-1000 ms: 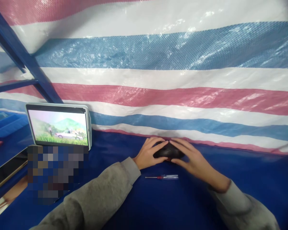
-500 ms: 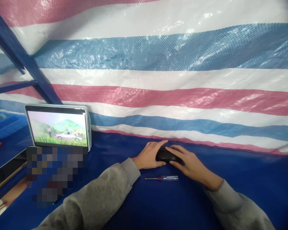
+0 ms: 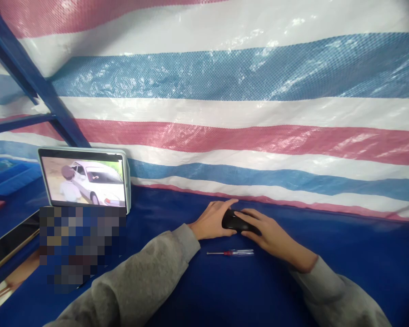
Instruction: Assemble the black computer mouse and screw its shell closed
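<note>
A black computer mouse (image 3: 237, 221) lies on the dark blue tabletop between my two hands. My left hand (image 3: 214, 221) grips its left end, with the thumb and fingers to either side. From the right, my right hand (image 3: 267, 231) has its fingers around the other end, some resting along the top. The far-side fingertips are partly hidden. Just in front of the mouse, a small screwdriver (image 3: 231, 253) with a clear handle and red collar lies flat, its tip pointing left; neither hand touches it.
A tablet (image 3: 127, 190) playing a cartoon stands at the left against the striped tarp (image 3: 245, 113). Near it are a phone (image 3: 13, 238), a blurred-out patch and part of another person's arm (image 3: 27, 271). Blue trays (image 3: 13, 179) and a blue metal frame (image 3: 59, 120) are farther left.
My hands and the mouse stay almost in place. The picture on the tablet has switched to a closer view of a white car. The whole view has shifted very slightly.
</note>
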`<action>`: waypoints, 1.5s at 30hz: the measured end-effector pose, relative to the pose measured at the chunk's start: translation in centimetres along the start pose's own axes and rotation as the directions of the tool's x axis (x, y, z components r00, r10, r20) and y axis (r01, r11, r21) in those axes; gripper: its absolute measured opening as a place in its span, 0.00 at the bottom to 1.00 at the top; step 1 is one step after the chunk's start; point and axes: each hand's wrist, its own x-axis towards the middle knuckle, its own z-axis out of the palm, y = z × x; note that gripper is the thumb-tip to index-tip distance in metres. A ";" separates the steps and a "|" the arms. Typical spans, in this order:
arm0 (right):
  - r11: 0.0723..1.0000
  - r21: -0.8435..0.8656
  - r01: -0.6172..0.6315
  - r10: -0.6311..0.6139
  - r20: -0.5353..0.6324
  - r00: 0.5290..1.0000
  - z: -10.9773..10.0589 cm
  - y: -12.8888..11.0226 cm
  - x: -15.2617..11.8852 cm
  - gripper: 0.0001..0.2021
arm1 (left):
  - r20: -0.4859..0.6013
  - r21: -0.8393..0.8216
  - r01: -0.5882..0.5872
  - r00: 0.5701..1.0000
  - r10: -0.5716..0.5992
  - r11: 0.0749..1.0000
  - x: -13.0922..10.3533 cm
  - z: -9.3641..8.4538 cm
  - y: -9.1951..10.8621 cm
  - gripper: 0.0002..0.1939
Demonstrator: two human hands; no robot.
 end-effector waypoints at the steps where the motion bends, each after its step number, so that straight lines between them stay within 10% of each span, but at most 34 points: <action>1: 1.000 -0.002 0.000 0.000 0.005 1.000 0.0 0.0 0.0 0.24 | 0.004 0.001 -0.001 1.000 0.001 1.000 0.0 0.0 0.0 0.48; 27: 0.997 0.055 -0.049 0.048 0.018 0.999 0.3 -0.6 0.0 0.24 | 0.044 -0.002 -0.035 0.998 0.035 0.999 0.1 0.0 0.1 0.44; 34: 0.986 0.157 -0.057 0.061 -0.018 0.998 -0.4 0.6 0.2 0.26 | -0.092 0.077 -0.075 0.992 0.082 0.994 -0.1 0.0 0.2 0.35; 39: 0.933 0.283 -0.224 0.249 -0.057 0.967 -0.9 0.3 0.6 0.18 | -0.216 0.086 -0.021 0.976 0.039 0.996 -0.2 0.0 -0.1 0.21; 45: 0.871 0.338 -0.355 0.367 0.030 0.930 -0.5 -0.8 0.9 0.19 | -0.120 0.164 -0.178 0.973 0.199 0.970 -0.3 0.2 -0.2 0.24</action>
